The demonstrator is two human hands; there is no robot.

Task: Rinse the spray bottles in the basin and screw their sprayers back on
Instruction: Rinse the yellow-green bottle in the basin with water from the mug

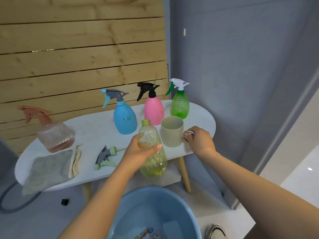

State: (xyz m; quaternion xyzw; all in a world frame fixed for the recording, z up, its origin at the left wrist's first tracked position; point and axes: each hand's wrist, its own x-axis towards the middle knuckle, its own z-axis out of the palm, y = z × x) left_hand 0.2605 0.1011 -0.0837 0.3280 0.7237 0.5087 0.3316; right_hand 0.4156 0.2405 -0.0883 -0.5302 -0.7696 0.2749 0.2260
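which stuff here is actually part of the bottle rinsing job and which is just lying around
Part of the job:
- yellow-green bottle, sprayer off, held by the left hand
- loose grey-green sprayer
- blue basin
- beige cup, right hand at its handle
- blue bottle, pink bottle, green bottle, clear peach bottle

Lying about:
- grey cloth
- shoe
- hose
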